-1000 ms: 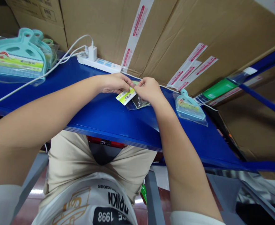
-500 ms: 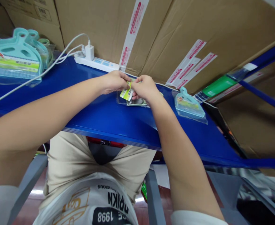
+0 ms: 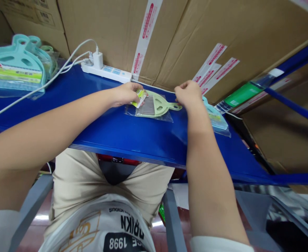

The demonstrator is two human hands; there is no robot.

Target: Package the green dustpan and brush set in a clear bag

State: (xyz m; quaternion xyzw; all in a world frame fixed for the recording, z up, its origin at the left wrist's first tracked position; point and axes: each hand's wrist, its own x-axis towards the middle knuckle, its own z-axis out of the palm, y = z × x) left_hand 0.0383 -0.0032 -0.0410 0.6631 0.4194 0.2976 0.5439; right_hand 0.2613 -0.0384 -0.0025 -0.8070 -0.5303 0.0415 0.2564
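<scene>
A pale green dustpan (image 3: 159, 106) lies on the blue tabletop with a grey-bristled brush (image 3: 146, 106) against it, both in a clear plastic bag. Its handle points right. At the bag's left end, my left hand (image 3: 126, 93) is closed on a yellow-green printed label card (image 3: 140, 98), held between thumb and fingers. My right hand (image 3: 188, 93) hovers just beyond the tip of the dustpan's handle, fingers curled together. Whether those fingertips pinch anything, or touch the handle, is hidden.
Bagged blue dustpans (image 3: 17, 70) are stacked at the left, and another bagged blue dustpan (image 3: 216, 117) lies partly behind my right forearm. A white power strip (image 3: 106, 71) with cables runs along the cardboard (image 3: 112, 31) at the back. A green-labelled bottle (image 3: 244, 93) leans at the right.
My right hand has moved right, off the label and along to the handle end, uncovering the green dustpan and brush. My left hand stays at the label, which has tilted.
</scene>
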